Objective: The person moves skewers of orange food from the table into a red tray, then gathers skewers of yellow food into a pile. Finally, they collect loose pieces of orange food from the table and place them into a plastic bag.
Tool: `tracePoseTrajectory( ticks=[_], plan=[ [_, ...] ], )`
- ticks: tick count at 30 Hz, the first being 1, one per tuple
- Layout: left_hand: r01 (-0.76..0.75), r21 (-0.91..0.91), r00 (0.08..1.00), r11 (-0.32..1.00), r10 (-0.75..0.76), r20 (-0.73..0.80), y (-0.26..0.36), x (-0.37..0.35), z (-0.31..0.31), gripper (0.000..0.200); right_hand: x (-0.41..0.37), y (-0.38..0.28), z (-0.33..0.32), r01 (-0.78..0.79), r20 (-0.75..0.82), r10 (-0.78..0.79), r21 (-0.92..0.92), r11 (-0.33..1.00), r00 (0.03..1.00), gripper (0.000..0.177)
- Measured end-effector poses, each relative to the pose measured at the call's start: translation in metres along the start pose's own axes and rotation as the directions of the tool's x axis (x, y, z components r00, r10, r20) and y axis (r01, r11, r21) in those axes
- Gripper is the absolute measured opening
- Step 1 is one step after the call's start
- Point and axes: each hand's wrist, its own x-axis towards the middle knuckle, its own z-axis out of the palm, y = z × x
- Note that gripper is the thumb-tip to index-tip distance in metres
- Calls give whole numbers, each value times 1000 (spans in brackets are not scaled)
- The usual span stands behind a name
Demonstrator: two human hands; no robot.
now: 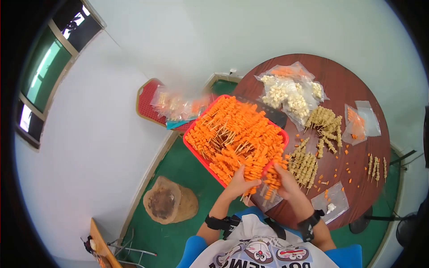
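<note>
A red basket (pixel 206 166) is heaped with skewers of orange pieces (pixel 237 120), their sticks showing in the middle. At its near edge my left hand (pixel 240 184) is closed round several orange skewers, sticks pointing down toward me. My right hand (pixel 286 181), beside the basket's near right corner, has its fingers wrapped on more orange skewers (pixel 271 182). Just right of that hand, skewers of tan pieces (pixel 304 166) lie on the round brown table (pixel 353 178); another pile of tan skewers (pixel 324 120) is behind them.
Bags of pale pieces (pixel 288 96) stand at the table's back. Further right are a bag with orange pieces (pixel 355 125) and a few tan skewers (pixel 377 167). A red chair (pixel 145 100) holds filled bags (pixel 176 105). A wooden stump (pixel 170 201) stands on the green floor.
</note>
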Motion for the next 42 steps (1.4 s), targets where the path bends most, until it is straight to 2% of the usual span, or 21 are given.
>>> tracePoseTrajectory(
  ticks=[2, 3, 6, 7, 8, 9, 10, 12, 14, 15, 17, 18, 20, 21, 22, 24, 28, 32, 34, 39, 42],
  plan=[
    [-91, 53, 995, 994, 93, -46, 15, -7, -28, 56, 19, 20, 28, 36, -38, -34, 63, 997, 999, 24],
    [-66, 98, 995, 993, 73, -63, 19, -8, -41, 57, 24, 26, 41, 55, -57, -48, 131, 990, 997, 26],
    [-54, -3, 996, 999, 54, -75, 39, -16, -64, 55, 29, 35, 73, 58, -88, -38, 234, 971, 995, 25],
    [-188, 140, 970, 972, 206, -127, 21, -7, -85, 50, 34, 37, 75, 47, -93, -26, 227, 973, 995, 23],
    [-190, 136, 971, 972, 206, -120, 26, -7, -96, 50, 37, 36, 77, 53, -99, -32, 225, 973, 995, 23],
    [-127, 62, 952, 990, 139, -271, 37, -5, -108, 47, 40, 34, 78, 68, -97, -53, 157, 985, 994, 22],
    [-75, -20, 909, 997, 60, -412, 47, -1, -119, 44, 42, 31, 79, 81, -93, -73, 89, 993, 993, 21],
    [-231, 27, 752, 973, 196, -629, 44, 25, -151, 44, 45, 26, 77, 83, -61, -76, 124, 989, 995, 19],
    [-298, 132, 658, 945, 303, -689, 31, 62, -187, 51, 44, 24, 79, 100, -77, -93, 88, 991, 993, 18],
    [-301, 130, 658, 945, 305, -688, 27, 78, -196, 51, 42, 23, 82, 109, -92, -102, 81, 991, 991, 18],
    [-107, 219, 553, 970, 241, -798, 22, 104, -211, 58, 34, 18, 94, 116, -133, -105, 77, 990, 985, 17],
    [-110, 219, 554, 970, 243, -796, 14, 118, -218, 58, 32, 17, 97, 120, -175, -104, 81, 990, 979, 16],
    [89, 181, 454, 979, 122, -883, 1, 142, -222, 78, 31, 14, 95, 144, -164, -129, 84, 986, 978, 16],
    [91, 144, 515, 985, 77, -854, 3, 142, -220, 92, 30, 11, 93, 163, -154, -148, 90, 983, 977, 17],
    [87, 145, 517, 986, 80, -852, 4, 144, -216, 92, 31, 8, 92, 167, -153, -152, 89, 982, 976, 17],
    [333, 114, 501, 936, -73, -862, 6, 147, -207, 101, 32, 1, 89, 208, -183, -195, 55, 977, 964, 17],
    [384, 16, 454, 923, -173, -874, 16, 141, -198, 105, 35, -14, 87, 227, -174, -214, 55, 972, 961, 17],
    [392, 76, 481, 917, -134, -867, 16, 126, -197, 101, 50, -31, 86, 217, -135, -211, 28, 976, 968, 17],
    [366, 36, 460, 930, -148, -875, 12, 123, -203, 93, 64, -38, 87, 200, -167, -210, -78, 977, 963, 16],
    [477, 96, 477, 873, -166, -863, 8, 113, -201, 85, 108, -47, 75, 130, -239, -165, -156, 979, 957, 14],
    [377, 79, 495, 923, -129, -859, 5, 108, -198, 81, 126, -47, 77, 92, -263, -144, -200, 975, 954, 12]
  ],
)
